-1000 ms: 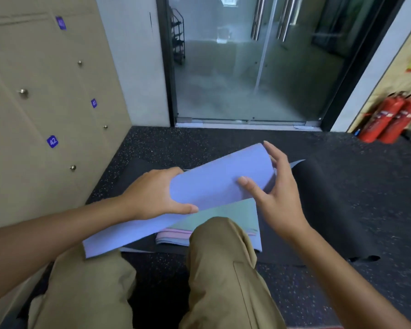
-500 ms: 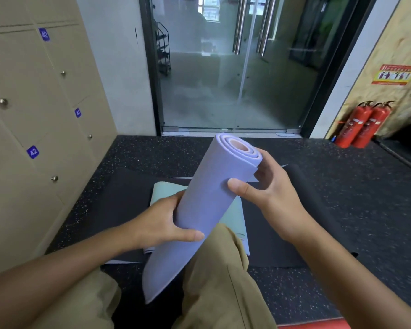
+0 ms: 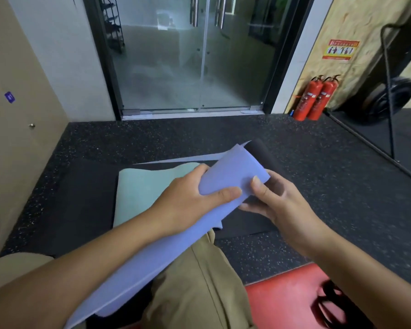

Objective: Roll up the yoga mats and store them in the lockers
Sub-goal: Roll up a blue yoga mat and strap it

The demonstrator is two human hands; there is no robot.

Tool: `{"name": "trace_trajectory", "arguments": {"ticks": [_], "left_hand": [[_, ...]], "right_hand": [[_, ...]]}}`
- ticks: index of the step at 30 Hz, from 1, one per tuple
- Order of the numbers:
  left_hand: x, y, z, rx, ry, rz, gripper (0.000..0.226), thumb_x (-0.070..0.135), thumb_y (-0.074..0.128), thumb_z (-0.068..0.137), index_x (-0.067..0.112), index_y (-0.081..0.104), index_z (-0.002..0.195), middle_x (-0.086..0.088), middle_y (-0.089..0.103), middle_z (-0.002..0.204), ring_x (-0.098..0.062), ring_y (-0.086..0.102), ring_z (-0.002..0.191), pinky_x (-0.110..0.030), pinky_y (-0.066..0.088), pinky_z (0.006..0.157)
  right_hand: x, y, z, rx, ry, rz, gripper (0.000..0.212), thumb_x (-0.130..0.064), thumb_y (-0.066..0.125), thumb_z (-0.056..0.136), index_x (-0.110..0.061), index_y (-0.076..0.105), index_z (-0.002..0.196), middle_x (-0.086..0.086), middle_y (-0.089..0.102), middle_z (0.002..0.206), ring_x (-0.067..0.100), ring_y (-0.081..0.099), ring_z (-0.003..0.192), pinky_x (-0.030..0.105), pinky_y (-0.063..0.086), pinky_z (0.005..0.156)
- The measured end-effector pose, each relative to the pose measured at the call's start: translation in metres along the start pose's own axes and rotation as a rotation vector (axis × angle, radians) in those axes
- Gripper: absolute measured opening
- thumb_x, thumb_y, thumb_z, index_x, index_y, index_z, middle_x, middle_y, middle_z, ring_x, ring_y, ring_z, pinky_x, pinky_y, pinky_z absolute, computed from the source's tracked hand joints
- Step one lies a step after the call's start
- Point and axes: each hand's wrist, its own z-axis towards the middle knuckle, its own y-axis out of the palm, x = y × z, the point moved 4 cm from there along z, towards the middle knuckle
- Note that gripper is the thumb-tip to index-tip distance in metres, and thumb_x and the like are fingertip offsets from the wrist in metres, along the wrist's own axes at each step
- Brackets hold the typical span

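The purple mat [image 3: 226, 176], rolled, is gripped mid-length by the left hand [image 3: 190, 200] and pinched at its 2 o'clock end by the right hand [image 3: 278, 200]. The roll could loosen, apparently being slack there.

Rolled purple mat [image 3: 226, 176] in both hands

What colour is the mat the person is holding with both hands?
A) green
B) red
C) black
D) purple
D, because the left hand and the right hand both have their grip on the rolled purple mat, while the pale green mat lies flat on the floor beneath it.
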Motion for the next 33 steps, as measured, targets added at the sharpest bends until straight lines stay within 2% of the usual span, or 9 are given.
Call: {"name": "trace_trajectory", "arguments": {"ticks": [4,9,12,15,17,19,24,29,33], "left_hand": [[-0.008,0.028,0.0,-0.043,0.001,0.293,0.074,0.097,0.045,0.055,0.029,0.046,0.083,0.009,0.059,0.077,-0.012,0.055,0.07,-0.035,0.042,0.061],[-0.018,0.043,0.009,-0.16,-0.06,0.455,0.077,0.099,0.049,0.06,0.031,0.055,0.094,0.011,0.063,0.089,-0.014,0.06,0.081,-0.036,0.049,0.072],[-0.023,0.053,0.014,-0.233,-0.097,0.557,0.07,0.096,0.05,0.065,0.034,0.053,0.097,0.013,0.06,0.097,-0.017,0.058,0.088,-0.035,0.043,0.071],[-0.029,0.057,0.018,-0.304,-0.118,0.572,0.069,0.1,0.047,0.059,0.035,0.045,0.082,0.016,0.057,0.093,-0.016,0.058,0.087,-0.034,0.04,0.068],[-0.033,0.057,0.021,-0.344,-0.138,0.555,0.071,0.102,0.046,0.057,0.037,0.047,0.085,0.017,0.058,0.097,-0.017,0.059,0.092,-0.034,0.041,0.071],[-0.037,0.056,0.023,-0.366,-0.153,0.526,0.079,0.105,0.044,0.054,0.039,0.053,0.097,0.017,0.061,0.103,-0.015,0.06,0.095,-0.034,0.044,0.074],[-0.045,0.053,0.026,-0.383,-0.166,0.492,0.094,0.108,0.038,0.046,0.038,0.057,0.106,0.017,0.062,0.108,-0.012,0.061,0.096,-0.035,0.048,0.08],[-0.05,0.051,0.028,-0.388,-0.173,0.556,0.084,0.106,0.04,0.055,0.035,0.051,0.099,0.014,0.06,0.107,-0.016,0.059,0.096,-0.035,0.043,0.074],[-0.053,0.05,0.03,-0.392,-0.17,0.521,0.087,0.109,0.037,0.047,0.034,0.053,0.089,0.016,0.061,0.099,-0.011,0.059,0.09,-0.034,0.043,0.073]], "right_hand": [[0.033,-0.03,-0.024,-0.067,0.141,-0.123,0.048,-0.044,0.065,0.098,-0.014,0.06,0.134,0.003,0.068,0.131,0.021,0.065,0.123,0.046,0.055,0.1],[0.068,-0.085,-0.054,-0.045,0.248,-0.299,0.056,-0.05,0.06,0.092,-0.018,0.058,0.137,0.001,0.067,0.13,0.019,0.067,0.116,0.04,0.058,0.095],[0.089,-0.131,-0.068,0.037,0.345,-0.491,0.039,-0.045,0.06,0.098,-0.02,0.063,0.128,-0.001,0.072,0.119,0.015,0.07,0.106,0.041,0.059,0.093],[0.114,-0.172,-0.081,0.072,0.434,-0.785,0.027,-0.038,0.069,0.095,-0.021,0.07,0.116,-0.006,0.072,0.109,0.009,0.07,0.098,0.035,0.057,0.095],[0.126,-0.188,-0.09,0.049,0.493,-0.945,0.02,-0.039,0.075,0.091,-0.023,0.073,0.102,-0.008,0.073,0.098,0.008,0.069,0.093,0.025,0.055,0.087],[0.136,-0.193,-0.097,0.004,0.57,-1.059,0.021,-0.043,0.078,0.087,-0.024,0.073,0.093,-0.009,0.073,0.086,0.006,0.069,0.083,0.024,0.053,0.079],[0.169,-0.192,-0.108,-0.045,0.818,-1.336,0.054,-0.066,0.078,0.076,-0.014,0.072,0.089,0.001,0.073,0.091,0.018,0.068,0.085,0.033,0.056,0.077],[0.182,-0.198,-0.112,0.073,0.881,-1.453,0.07,-0.078,0.075,0.067,-0.016,0.043,0.071,0.005,0.057,0.08,0.025,0.055,0.075,0.033,0.036,0.057],[0.182,-0.189,-0.114,-0.002,0.902,-1.423,0.048,-0.054,0.075,0.085,-0.01,0.059,0.076,0.006,0.059,0.078,0.027,0.061,0.08,0.031,0.036,0.062]]}}
